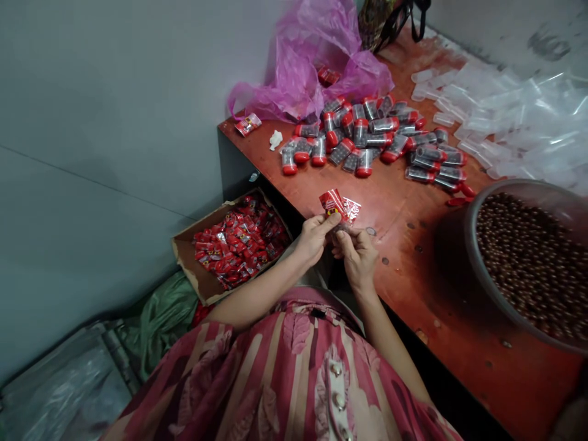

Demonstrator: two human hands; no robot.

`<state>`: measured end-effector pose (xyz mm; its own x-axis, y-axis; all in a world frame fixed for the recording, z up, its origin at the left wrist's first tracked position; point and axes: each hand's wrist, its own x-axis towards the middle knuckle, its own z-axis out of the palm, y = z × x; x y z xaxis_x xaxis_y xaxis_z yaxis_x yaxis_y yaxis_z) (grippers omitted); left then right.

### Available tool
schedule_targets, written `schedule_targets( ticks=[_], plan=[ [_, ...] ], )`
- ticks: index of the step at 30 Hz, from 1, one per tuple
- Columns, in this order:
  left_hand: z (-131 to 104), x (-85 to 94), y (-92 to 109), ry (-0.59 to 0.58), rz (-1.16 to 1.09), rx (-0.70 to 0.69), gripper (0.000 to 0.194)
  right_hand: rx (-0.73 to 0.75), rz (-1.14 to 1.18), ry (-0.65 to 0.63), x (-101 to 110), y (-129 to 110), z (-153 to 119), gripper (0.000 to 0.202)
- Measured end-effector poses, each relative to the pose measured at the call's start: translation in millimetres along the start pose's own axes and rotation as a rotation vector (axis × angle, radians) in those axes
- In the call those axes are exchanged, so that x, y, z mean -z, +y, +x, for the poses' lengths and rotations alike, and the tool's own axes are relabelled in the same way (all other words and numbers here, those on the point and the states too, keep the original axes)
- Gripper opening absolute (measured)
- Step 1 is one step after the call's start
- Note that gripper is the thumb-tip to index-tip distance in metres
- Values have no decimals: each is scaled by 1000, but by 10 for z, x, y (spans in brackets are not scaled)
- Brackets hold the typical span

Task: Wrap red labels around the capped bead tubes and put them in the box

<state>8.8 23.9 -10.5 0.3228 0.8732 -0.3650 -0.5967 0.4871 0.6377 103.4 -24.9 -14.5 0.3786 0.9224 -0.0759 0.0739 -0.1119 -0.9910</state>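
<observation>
Both hands meet at the near edge of the red table. Between my left hand's (316, 237) thumb and fingers is a small red printed packet (331, 201), pointing away from me. My right hand (358, 252) is closed in a pinch just beside it, against a small dark, clear-sided piece (340, 228) that looks like the end of a filled tube. The fingers hide most of that piece. A second packet (352, 209), with a shiny white and red face, shows behind the fingertips; which hand bears it I cannot tell.
Beyond my hands lie several red-capped tubes (361, 133) of dark beads. A pink plastic bag (316, 43) is behind them. Translucent tubes (514, 116) are heaped at far right, above a tub (471, 245) of brown beads. Red packets fill a cardboard box (186, 251) at left.
</observation>
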Motion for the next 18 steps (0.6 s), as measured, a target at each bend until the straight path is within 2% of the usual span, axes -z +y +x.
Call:
schedule_targets(
  ticks=[4, 7, 14, 18],
  plan=[
    [-30, -5, -76, 2, 14, 39, 39, -49, 69, -21, -6, 16, -3, 27],
    [-61, 12, -54, -28, 34, 59, 38, -105, 141, -54, 0, 17, 11, 26],
    [-2, 76, -1, -102, -23, 55, 30, 67, -59, -73, 39, 44, -41, 24],
    [-33, 98, -41, -158, 64, 74, 35, 17, 38, -80, 49, 50, -53, 24]
  ],
)
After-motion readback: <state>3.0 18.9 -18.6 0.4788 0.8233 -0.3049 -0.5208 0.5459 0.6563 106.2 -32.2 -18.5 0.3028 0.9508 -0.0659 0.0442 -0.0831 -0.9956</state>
